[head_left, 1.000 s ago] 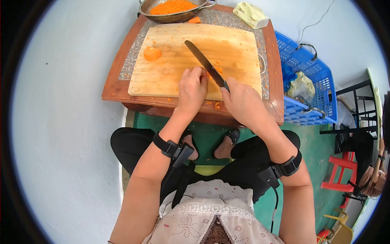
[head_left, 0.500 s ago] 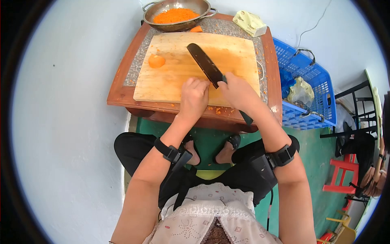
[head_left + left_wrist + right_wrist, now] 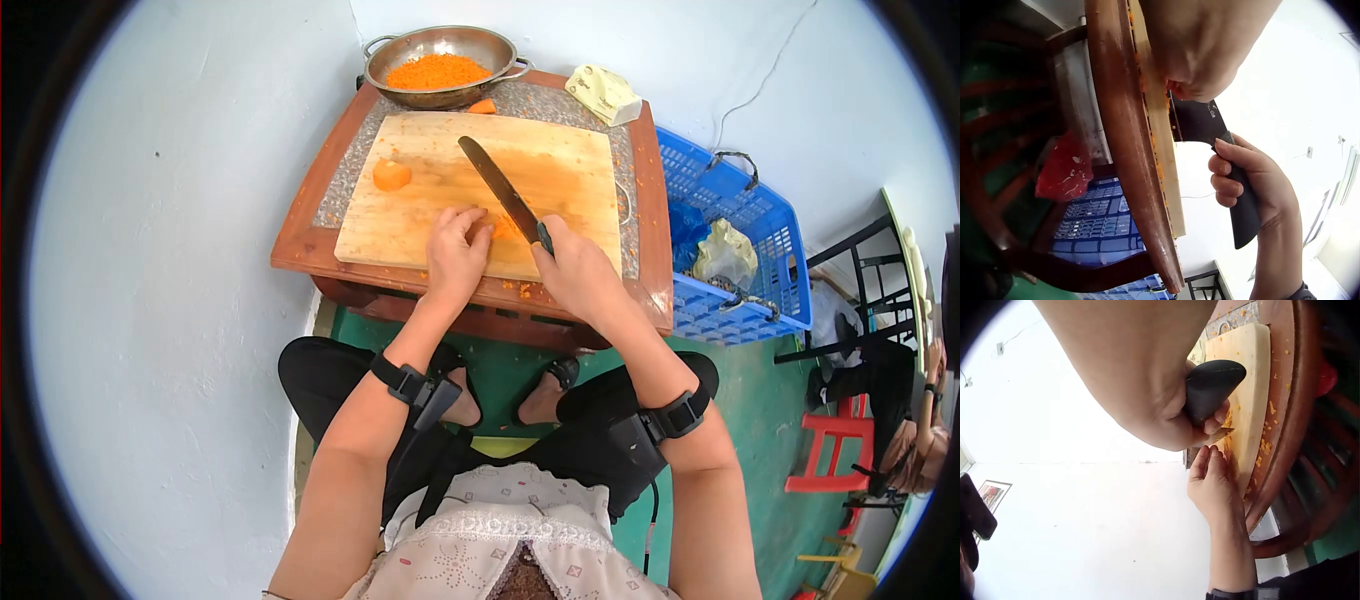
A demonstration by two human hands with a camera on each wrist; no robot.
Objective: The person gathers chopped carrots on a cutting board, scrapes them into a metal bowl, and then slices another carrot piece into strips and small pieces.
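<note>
Knife [image 3: 494, 181] beside carrot bits [image 3: 506, 230] on the cutting board [image 3: 572, 205].
The right hand [image 3: 582, 270] wraps the handle [image 3: 1244, 212], the knife pointing toward eleven o'clock, likely for firm control; the left hand [image 3: 458, 257], loosely bent, sits by the bits at the board's five o'clock, perhaps to steady them, though whether it pinches any cannot be told. A carrot chunk [image 3: 392, 176] lies at nine o'clock, presumably parked clear of the knife; the pan [image 3: 440, 99] stands beyond, at eleven.

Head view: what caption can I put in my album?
Right hand grips a dark knife over the wooden board, left hand close by, pan of orange bits behind.
</note>
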